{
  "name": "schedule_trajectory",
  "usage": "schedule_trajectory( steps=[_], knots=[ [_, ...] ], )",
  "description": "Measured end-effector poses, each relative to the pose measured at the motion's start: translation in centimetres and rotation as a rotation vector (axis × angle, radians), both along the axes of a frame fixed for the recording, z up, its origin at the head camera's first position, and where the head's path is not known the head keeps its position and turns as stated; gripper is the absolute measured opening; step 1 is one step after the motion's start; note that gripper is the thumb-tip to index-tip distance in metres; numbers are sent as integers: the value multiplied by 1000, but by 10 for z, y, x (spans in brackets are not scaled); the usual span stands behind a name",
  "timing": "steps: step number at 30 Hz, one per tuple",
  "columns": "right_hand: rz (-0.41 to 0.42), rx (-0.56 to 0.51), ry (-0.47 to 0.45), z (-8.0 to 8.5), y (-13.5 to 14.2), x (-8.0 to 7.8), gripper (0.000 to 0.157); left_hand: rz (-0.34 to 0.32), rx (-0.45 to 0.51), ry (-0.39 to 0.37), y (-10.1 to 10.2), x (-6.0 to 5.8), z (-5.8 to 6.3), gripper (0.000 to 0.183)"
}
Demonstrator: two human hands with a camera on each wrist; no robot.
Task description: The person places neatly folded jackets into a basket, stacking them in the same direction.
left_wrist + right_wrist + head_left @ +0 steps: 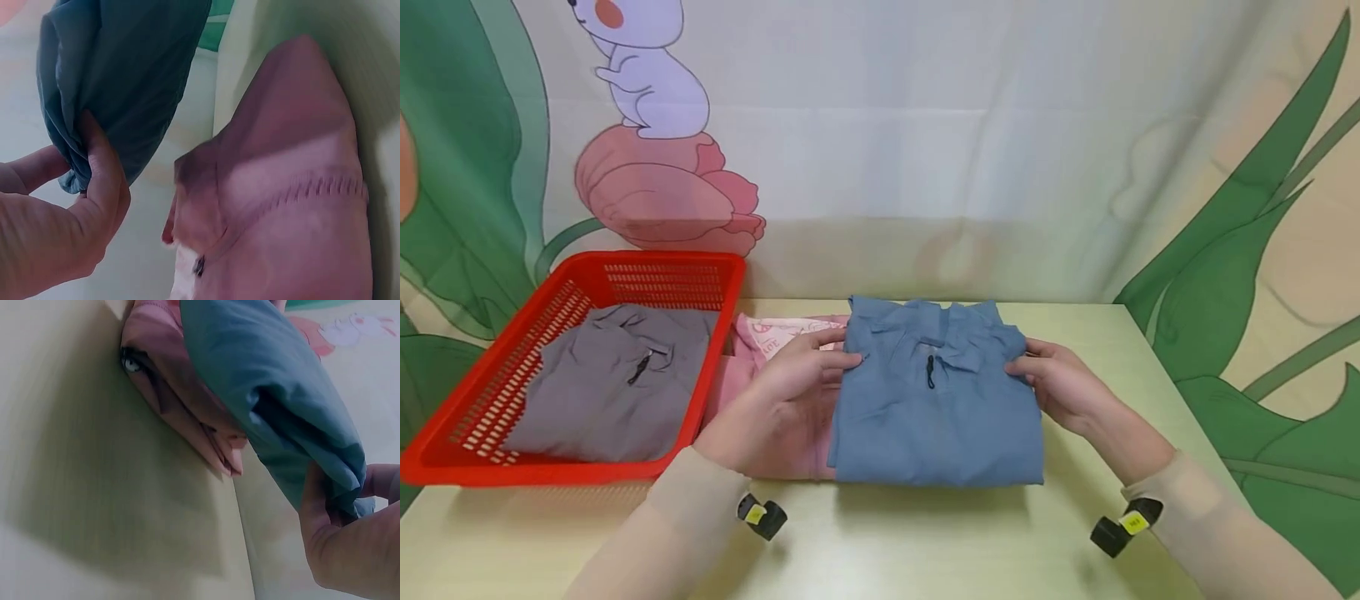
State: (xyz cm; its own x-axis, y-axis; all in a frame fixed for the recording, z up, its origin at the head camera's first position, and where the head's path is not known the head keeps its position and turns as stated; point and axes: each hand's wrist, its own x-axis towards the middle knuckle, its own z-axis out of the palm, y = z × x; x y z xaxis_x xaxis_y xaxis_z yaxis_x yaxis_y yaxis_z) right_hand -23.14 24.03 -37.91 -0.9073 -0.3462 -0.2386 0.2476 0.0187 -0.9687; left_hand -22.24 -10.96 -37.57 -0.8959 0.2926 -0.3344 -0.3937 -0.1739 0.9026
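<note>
A folded blue jacket (936,425) with a black zipper pull hangs above the table, raised clear of it. At its left edge my left hand (793,367) pinches the fabric between thumb and fingers. The opposite edge is gripped the same way by my right hand (1063,383). Below and to the left lies a folded pink jacket (300,150), partly covered by the blue one in the head view. In the right wrist view, the blue fabric (262,369) sags in folds down to my fingers.
On the left stands a red plastic basket (730,308) with a folded grey jacket (617,400) inside. The pale table (925,550) runs back to a curtain (925,167) printed with leaves and a cartoon animal.
</note>
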Motion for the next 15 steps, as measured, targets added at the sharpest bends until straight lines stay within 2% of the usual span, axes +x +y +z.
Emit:
schedule_trajectory(
  steps=[6,15],
  knots=[
    [13,-17,-6,15,-19,-2,75,-39,-3,73,-19,-1,11,60],
    [10,9,24,34,-57,-5,73,-58,-89,174,-56,4,28,60]
  ],
)
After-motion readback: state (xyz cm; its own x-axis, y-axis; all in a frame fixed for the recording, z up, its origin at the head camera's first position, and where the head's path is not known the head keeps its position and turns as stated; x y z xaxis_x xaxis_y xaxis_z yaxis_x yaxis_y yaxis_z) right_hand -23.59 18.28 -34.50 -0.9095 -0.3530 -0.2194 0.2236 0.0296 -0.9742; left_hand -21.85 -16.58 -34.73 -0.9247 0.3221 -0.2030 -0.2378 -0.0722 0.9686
